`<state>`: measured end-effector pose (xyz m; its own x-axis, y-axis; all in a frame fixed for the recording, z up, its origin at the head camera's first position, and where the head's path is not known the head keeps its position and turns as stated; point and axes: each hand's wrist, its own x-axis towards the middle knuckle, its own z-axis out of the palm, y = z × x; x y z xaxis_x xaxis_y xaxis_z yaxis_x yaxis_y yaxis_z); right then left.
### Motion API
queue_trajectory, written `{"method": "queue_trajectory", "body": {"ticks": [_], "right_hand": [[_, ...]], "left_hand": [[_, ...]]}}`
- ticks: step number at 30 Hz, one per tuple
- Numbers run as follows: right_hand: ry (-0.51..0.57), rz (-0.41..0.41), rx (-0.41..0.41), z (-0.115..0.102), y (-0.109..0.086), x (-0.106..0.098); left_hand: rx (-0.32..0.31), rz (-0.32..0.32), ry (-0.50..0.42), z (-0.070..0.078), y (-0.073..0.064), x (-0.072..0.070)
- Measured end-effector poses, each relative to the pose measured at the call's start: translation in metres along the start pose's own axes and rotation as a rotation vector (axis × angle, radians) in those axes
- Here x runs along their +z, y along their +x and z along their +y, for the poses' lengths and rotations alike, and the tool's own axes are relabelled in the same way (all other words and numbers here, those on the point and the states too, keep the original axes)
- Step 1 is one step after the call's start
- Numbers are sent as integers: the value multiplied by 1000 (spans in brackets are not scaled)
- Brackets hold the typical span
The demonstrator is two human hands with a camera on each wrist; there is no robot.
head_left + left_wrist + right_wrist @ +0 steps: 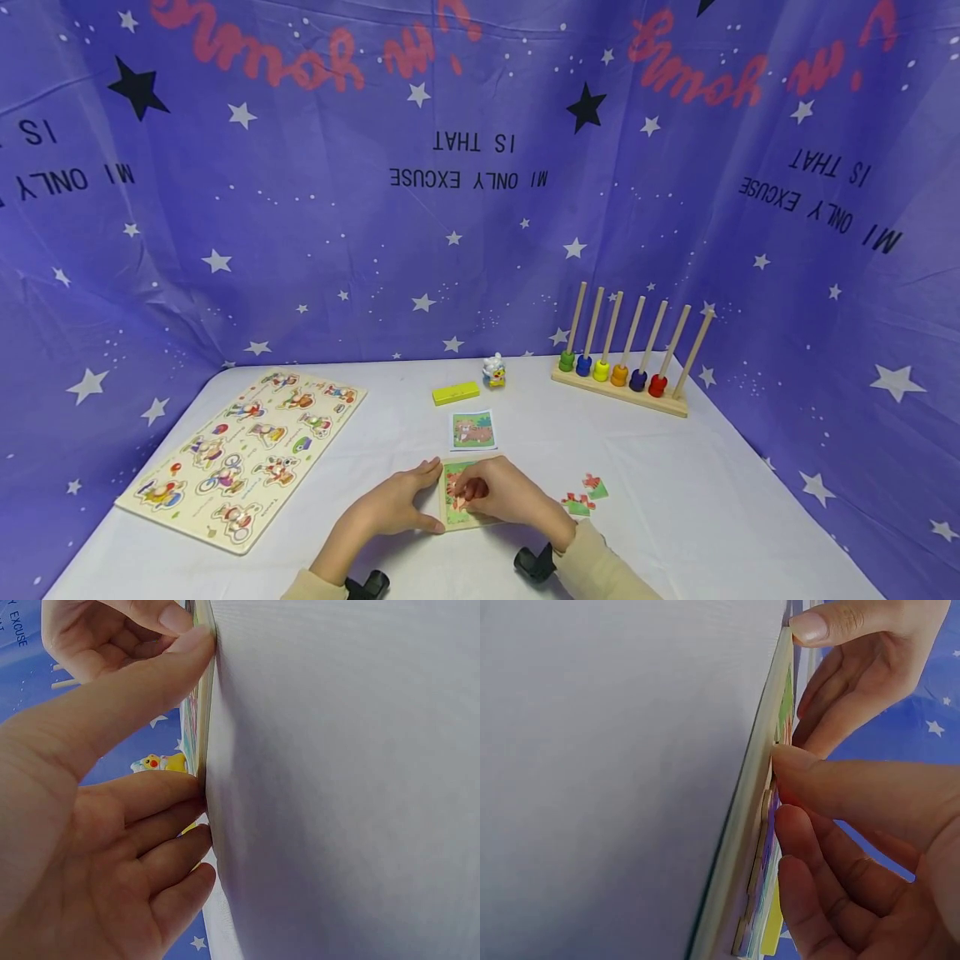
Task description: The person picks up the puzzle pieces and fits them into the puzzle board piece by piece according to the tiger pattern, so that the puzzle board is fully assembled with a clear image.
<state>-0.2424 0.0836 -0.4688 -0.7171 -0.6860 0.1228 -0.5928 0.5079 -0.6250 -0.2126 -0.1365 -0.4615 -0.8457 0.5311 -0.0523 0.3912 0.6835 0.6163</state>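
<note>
A small wooden jigsaw tray (471, 527) lies flat on the table between the hands, with green and red-orange puzzle pieces in it. The left hand (401, 500) steadies the tray's left side, thumb at the near corner and the other fingers, fairly straight, along the far end. Over the tray, the right hand (504, 493) pinches a puzzle piece (460, 503) between thumb and index finger, mostly hidden by the fingers. In the right wrist view its thumb (799, 759) is right at the tray's inner edge. Two loose puzzle pieces (578, 503) lie right of that hand.
Behind the tray are a picture card (472, 431), a yellow block (455, 393) and a small toy figure (494, 372). A large peg puzzle board (247, 450) lies at left. At back right stands a wooden rack (630, 396) with upright rods and coloured beads.
</note>
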Motion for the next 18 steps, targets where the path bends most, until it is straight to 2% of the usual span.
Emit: {"method": "queue_trajectory", "body": {"ticks": [18], "right_hand": [[5,12,-18,0,2,5]], "left_hand": [[6,1,10,-2,1,1]]}}
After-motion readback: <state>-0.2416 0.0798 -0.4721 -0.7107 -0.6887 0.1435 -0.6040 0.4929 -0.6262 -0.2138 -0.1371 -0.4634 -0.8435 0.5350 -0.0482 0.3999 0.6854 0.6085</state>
